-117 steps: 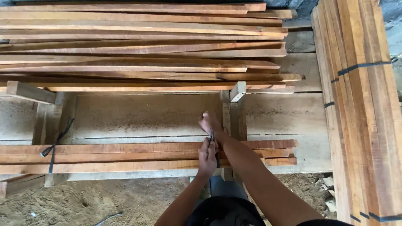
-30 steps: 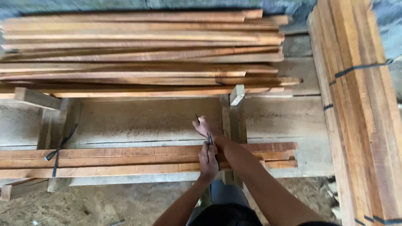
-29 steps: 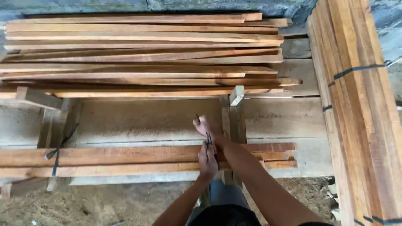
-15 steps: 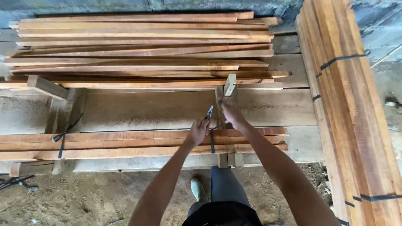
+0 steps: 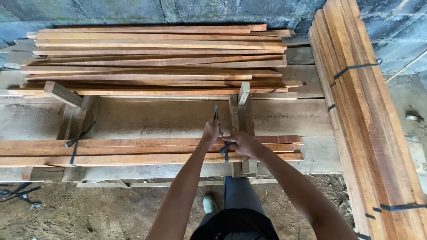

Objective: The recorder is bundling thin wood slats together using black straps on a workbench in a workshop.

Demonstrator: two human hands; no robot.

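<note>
Left hand closed around the upright end of a dark strap. Right hand closed on the strap's other end, touching the bundle of reddish wooden slats lying across the plank desk. Loose slat pile behind; strapped stack at right.

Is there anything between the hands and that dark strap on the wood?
Nothing visible. The left hand grips the dark strap end, pulled up; the right hand rests at the strap on the bundle of planks.
</note>
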